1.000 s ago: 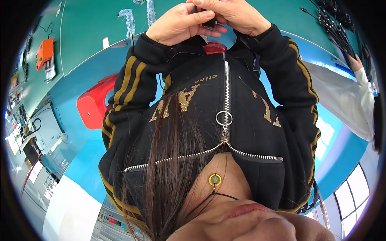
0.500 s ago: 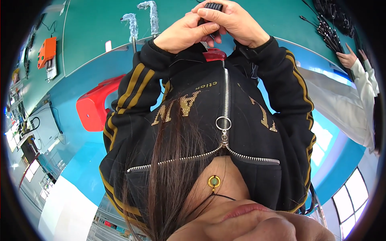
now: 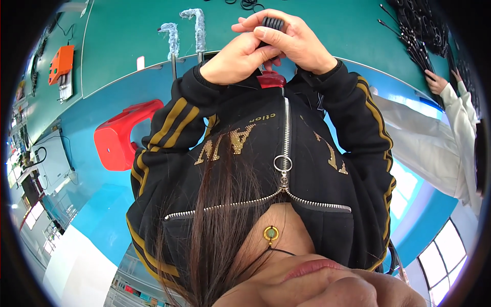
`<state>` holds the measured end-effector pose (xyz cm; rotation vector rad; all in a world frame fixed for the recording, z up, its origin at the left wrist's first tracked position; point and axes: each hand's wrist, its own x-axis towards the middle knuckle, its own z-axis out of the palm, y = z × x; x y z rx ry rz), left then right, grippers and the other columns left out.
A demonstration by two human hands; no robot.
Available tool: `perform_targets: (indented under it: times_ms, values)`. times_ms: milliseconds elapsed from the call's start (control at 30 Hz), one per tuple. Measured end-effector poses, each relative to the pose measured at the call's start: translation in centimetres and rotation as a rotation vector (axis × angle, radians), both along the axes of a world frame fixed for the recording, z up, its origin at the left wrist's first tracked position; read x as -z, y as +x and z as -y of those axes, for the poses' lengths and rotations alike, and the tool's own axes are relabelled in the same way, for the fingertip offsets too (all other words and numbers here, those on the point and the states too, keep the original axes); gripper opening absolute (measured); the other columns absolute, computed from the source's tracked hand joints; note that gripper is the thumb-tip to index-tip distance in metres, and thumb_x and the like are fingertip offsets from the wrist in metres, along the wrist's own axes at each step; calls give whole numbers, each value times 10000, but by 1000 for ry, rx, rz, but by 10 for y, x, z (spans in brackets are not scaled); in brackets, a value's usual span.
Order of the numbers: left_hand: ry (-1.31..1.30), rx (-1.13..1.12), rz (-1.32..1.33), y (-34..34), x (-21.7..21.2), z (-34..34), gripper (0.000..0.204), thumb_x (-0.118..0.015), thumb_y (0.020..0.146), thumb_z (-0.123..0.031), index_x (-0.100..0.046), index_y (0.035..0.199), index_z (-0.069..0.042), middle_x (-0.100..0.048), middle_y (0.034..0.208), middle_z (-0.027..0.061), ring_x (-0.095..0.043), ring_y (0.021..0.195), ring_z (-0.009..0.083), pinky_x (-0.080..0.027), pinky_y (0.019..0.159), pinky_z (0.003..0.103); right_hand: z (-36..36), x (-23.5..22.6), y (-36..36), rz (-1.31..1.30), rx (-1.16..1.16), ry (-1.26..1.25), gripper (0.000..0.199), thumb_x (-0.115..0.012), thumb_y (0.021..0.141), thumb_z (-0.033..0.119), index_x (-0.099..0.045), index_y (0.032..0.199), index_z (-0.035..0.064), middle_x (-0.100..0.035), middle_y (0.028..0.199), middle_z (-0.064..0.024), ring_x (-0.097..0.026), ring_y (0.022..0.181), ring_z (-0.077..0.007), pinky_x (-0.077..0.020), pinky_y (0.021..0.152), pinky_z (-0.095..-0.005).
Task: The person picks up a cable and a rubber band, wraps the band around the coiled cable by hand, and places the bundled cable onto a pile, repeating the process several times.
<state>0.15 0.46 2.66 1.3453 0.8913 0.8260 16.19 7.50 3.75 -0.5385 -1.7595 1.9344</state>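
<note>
Over the near edge of the green table, my two hands meet around a bundled coil of black cable (image 3: 273, 23). My right hand (image 3: 305, 45) is closed on it, the thumb lying across the stacked loops and the fingers bent around the far side. From the other side, my left hand (image 3: 232, 60) closes on the lower part of the coil, its thumb pressed near the right hand's. Its fingertips are partly hidden behind the coil and the right hand.
Two hooks wrapped in pale blue material (image 3: 197, 30) stand at the table edge. Loose black loops (image 3: 250, 5) lie on the green table (image 3: 128, 36). An orange device (image 3: 62, 64) and red stool (image 3: 115, 140) are leftward. At right, another person's hand (image 3: 436, 82) holds black cables (image 3: 409, 46).
My hands and the table sit slightly lower in the picture, bringing the loose black loops into view. The coil stays between my hands. The other person's hand has closed around the cables.
</note>
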Motion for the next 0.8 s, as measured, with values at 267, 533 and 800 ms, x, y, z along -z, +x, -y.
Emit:
perform_targets:
  times_ms: [267,533,800]
  values:
    - [18,-117,96,-13,-8,15,198,-452,995,-168,-547,981,5,-573,876,51,-543,759,110,-461,706,241,-11,-20,-23,11,-164,35,277,-543,944,207,-560,1122,-4,-627,1141,-125,-593,976,-148,-478,857,-286]
    - [-50,-423,304,-71,-18,33,181,-486,977,-163,-548,958,7,-579,853,51,-540,737,111,-456,695,233,-90,-31,-113,377,-29,867,207,-626,825,201,-668,926,26,-637,999,-205,-622,868,-344,-502,735,-388]
    - [40,-462,467,-77,-14,40,205,-475,987,-180,-550,977,11,-573,885,78,-542,763,135,-458,702,251,-92,-6,-113,400,158,1449,151,-604,780,163,-648,828,27,-627,768,-181,-611,713,-362,-487,623,-386]
